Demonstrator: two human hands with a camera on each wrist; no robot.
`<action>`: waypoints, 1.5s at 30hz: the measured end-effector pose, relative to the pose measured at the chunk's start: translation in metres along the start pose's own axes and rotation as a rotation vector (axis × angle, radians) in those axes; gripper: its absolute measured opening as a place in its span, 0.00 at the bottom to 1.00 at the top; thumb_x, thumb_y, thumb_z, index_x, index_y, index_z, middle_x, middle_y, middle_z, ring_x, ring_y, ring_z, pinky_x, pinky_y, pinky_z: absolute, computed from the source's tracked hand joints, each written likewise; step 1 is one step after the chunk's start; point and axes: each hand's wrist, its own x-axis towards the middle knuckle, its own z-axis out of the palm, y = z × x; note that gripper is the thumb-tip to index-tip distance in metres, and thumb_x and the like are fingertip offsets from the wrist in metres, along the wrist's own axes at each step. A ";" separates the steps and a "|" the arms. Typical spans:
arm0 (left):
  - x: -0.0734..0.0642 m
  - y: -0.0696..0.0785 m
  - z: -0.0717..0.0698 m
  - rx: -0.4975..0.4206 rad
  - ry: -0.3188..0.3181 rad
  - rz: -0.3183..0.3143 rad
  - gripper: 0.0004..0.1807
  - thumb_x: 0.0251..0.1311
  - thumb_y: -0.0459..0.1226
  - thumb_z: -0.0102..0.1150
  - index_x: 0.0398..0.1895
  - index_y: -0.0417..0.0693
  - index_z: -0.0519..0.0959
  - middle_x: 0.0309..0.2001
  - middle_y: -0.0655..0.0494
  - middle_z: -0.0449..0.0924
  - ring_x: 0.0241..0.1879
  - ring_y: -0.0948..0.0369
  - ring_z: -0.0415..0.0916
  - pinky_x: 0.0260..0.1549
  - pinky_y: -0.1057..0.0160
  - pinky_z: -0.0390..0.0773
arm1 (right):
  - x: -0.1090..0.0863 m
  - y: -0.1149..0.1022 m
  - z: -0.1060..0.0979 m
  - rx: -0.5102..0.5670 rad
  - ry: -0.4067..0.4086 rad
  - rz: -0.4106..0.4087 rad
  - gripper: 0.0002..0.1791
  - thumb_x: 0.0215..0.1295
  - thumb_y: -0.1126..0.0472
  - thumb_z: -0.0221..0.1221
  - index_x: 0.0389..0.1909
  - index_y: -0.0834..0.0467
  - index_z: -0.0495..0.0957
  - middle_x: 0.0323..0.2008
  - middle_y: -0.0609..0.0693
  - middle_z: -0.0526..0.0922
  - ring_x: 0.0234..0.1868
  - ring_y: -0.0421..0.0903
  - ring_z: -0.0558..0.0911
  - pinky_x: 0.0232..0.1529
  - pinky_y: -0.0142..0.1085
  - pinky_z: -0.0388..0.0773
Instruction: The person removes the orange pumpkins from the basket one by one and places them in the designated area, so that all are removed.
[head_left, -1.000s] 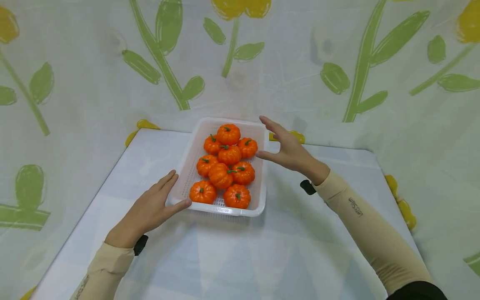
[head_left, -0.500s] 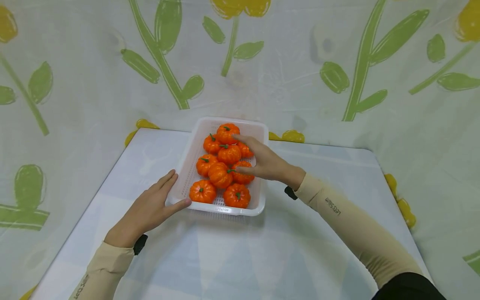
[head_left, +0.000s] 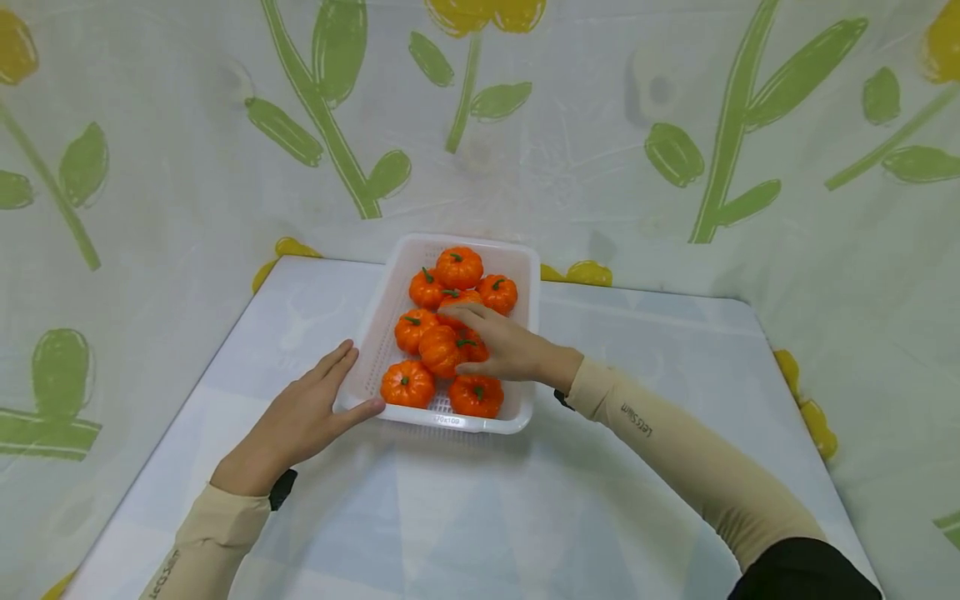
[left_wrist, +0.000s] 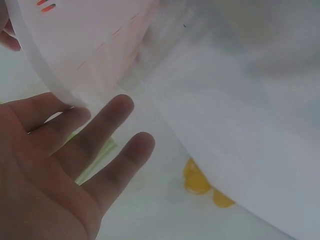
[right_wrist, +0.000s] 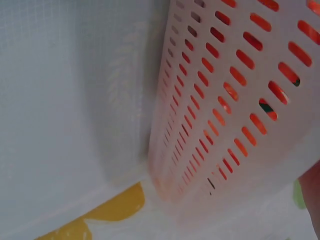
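A white perforated plastic basket holds several small orange pumpkins with green stems, among them a middle one and a front right one. My left hand is at the basket's front left corner, fingers extended and thumb at the rim. In the left wrist view its fingers lie spread beside the rim. Reaching in over the right side, my right hand has fingers and thumb spread above and below the middle pumpkins, partly covering two of them. The right wrist view shows mostly the basket's slotted wall.
The basket sits toward the far edge of a table with a pale patterned cover. Behind it hangs a light cloth printed with green stems and yellow flowers.
My right hand has moved from outside the basket's right rim leftward and nearer, over the middle pumpkins. My left hand stays at the front left corner.
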 end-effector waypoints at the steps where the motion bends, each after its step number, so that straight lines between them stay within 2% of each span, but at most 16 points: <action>1: 0.000 0.000 0.000 0.003 0.001 0.003 0.58 0.62 0.71 0.51 0.80 0.37 0.52 0.80 0.42 0.48 0.74 0.37 0.54 0.68 0.35 0.59 | 0.001 -0.001 0.002 -0.008 -0.005 -0.002 0.45 0.63 0.54 0.72 0.77 0.51 0.59 0.74 0.50 0.61 0.74 0.48 0.61 0.71 0.45 0.65; 11: 0.000 0.002 -0.002 0.007 -0.003 0.005 0.57 0.63 0.70 0.51 0.79 0.36 0.52 0.80 0.41 0.48 0.74 0.37 0.55 0.68 0.34 0.60 | 0.006 -0.002 0.014 -0.056 -0.053 0.021 0.45 0.64 0.52 0.70 0.78 0.51 0.58 0.75 0.53 0.60 0.73 0.51 0.63 0.71 0.45 0.66; 21: 0.000 0.005 -0.001 0.008 -0.004 0.000 0.58 0.63 0.70 0.51 0.79 0.36 0.52 0.80 0.40 0.48 0.73 0.35 0.56 0.67 0.34 0.61 | 0.009 0.000 0.023 -0.182 -0.071 0.024 0.44 0.64 0.48 0.69 0.78 0.46 0.59 0.74 0.52 0.62 0.69 0.52 0.70 0.68 0.47 0.70; 36: 0.001 0.005 0.000 0.011 -0.011 0.000 0.58 0.63 0.71 0.50 0.80 0.36 0.51 0.80 0.41 0.47 0.73 0.35 0.56 0.67 0.35 0.62 | 0.010 0.003 0.024 -0.222 -0.046 -0.005 0.40 0.64 0.51 0.70 0.75 0.47 0.64 0.72 0.53 0.66 0.69 0.52 0.71 0.67 0.47 0.71; 45: 0.000 0.003 0.001 0.013 -0.012 -0.006 0.58 0.63 0.71 0.50 0.80 0.36 0.51 0.80 0.40 0.47 0.73 0.35 0.56 0.67 0.34 0.61 | 0.012 0.002 0.023 -0.272 0.005 -0.036 0.38 0.62 0.45 0.70 0.72 0.45 0.68 0.67 0.51 0.71 0.65 0.49 0.73 0.65 0.44 0.73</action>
